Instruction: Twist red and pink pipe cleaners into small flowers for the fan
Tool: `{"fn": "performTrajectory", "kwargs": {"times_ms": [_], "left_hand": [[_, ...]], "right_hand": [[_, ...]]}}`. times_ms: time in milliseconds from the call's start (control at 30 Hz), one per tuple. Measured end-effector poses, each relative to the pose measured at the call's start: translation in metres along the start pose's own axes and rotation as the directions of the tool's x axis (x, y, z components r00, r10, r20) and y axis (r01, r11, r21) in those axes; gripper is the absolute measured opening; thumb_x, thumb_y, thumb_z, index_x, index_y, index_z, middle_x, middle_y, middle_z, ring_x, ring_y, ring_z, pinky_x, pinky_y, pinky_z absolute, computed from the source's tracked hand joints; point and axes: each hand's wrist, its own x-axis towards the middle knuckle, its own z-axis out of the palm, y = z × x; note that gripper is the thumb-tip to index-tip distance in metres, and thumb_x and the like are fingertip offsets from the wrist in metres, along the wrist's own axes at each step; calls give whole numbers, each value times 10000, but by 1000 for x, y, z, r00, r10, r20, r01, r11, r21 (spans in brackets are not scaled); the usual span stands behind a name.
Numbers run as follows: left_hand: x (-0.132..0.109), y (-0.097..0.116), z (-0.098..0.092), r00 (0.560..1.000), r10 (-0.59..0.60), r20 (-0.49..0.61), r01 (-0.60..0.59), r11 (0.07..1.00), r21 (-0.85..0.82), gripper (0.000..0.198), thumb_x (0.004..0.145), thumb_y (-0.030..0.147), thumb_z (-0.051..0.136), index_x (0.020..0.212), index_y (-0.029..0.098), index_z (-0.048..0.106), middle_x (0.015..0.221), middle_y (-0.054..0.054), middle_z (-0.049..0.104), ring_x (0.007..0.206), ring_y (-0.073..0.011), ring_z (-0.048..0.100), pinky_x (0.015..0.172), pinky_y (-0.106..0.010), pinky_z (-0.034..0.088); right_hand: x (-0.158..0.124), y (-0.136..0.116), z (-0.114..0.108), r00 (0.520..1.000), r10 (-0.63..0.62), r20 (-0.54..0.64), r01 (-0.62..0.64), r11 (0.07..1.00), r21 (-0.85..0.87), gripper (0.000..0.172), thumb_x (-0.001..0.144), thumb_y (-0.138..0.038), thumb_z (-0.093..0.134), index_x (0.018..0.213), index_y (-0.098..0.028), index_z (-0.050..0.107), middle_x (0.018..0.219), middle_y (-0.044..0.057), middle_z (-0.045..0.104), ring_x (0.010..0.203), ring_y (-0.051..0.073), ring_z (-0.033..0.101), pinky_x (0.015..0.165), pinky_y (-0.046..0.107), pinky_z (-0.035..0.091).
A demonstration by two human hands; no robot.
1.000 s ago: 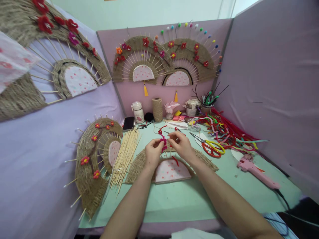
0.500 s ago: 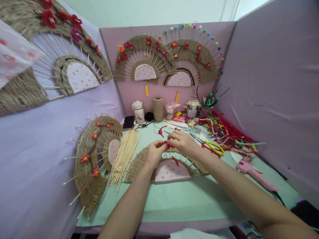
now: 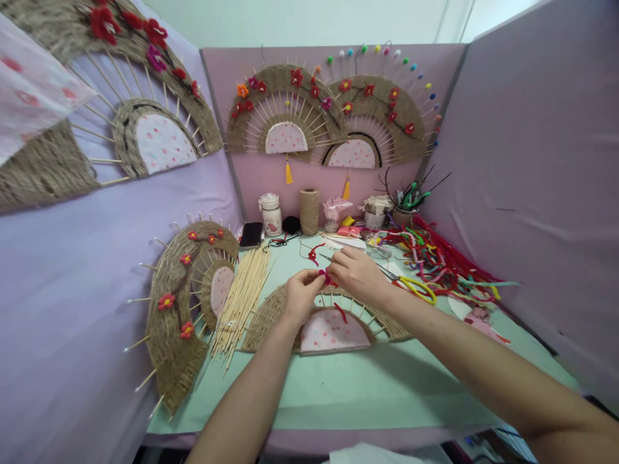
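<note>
My left hand and my right hand meet above the middle of the table, fingers pinched together. Between their fingertips is a small magenta pipe-cleaner piece, partly covered by the fingers. Just below lies a half-round woven twine fan with thin stick ribs and a dotted cloth centre. A short red pipe-cleaner piece rests on that cloth. A red and magenta pipe-cleaner piece lies beyond the hands. Scissors with yellow handles lie to the right of my right hand.
Thin wooden sticks are bundled left of the fan, beside another decorated fan. Pipe cleaners pile up at right. A twine spool, a white bottle and a phone stand or lie at the back.
My right forearm has shifted and now covers most of the pink glue gun. Both hands stay together at the magenta piece, the right fingers slightly turned. The view has moved a little.
</note>
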Motion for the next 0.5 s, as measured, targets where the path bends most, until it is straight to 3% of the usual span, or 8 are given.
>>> {"fn": "performTrajectory", "kwargs": {"times_ms": [100,233,367,500], "left_hand": [[0,-1,0,996,79,-46,-77,996,34,226,626,290,716,762,121,653,675,-24,668,617,-115,603,633,-240,487],[0,-3,-1,977,197,-74,-192,978,79,189,670,278,683,780,130,643,699,-24,667,656,-122,617,665,-243,495],[-1,-6,-3,942,327,-76,-311,935,171,162,712,268,652,809,138,645,785,-39,662,707,-126,617,694,-245,501],[-2,-6,-5,878,475,-53,-435,840,325,123,759,246,608,823,150,651,836,-53,643,779,-139,609,719,-248,498]], "right_hand": [[-2,-12,11,961,254,-105,-235,958,163,143,859,-204,533,745,-150,600,772,77,569,788,201,454,697,318,370],[-4,-27,24,844,515,-149,-413,802,431,119,841,-220,561,737,-172,593,751,53,586,797,202,486,721,323,386],[-1,-36,30,706,706,-53,-518,566,641,143,813,-242,572,686,-186,603,732,35,613,746,184,523,695,313,393],[3,-43,29,589,802,99,-576,330,748,170,783,-298,569,706,-171,651,705,30,634,654,157,524,638,287,398]]}}
